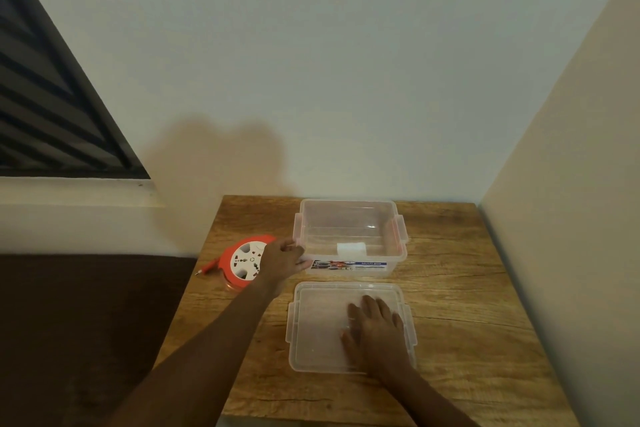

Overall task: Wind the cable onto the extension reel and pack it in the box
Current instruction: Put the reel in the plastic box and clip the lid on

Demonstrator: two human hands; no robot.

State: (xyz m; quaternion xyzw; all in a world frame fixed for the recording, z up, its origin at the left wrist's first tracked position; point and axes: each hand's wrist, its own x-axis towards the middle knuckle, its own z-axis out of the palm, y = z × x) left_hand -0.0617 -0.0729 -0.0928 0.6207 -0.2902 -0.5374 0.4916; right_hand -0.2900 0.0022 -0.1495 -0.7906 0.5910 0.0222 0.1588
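An orange and white extension reel (pixel 242 262) lies flat on the wooden table (pixel 450 288), its cable wound on and the orange plug (pixel 207 268) sticking out to the left. To its right stands a clear plastic box (pixel 349 236), open at the top, with a label on its front wall. My left hand (pixel 282 260) reaches between reel and box, fingers on the box's left front corner and clip. The clear lid (pixel 318 326) lies flat in front of the box. My right hand (pixel 374 329) rests flat on the lid, fingers spread.
The table sits in a corner, with a wall behind and a wall close on the right. A dark brown surface (pixel 86 322) lies left of the table. A window with dark bars (pixel 52 107) is at the upper left.
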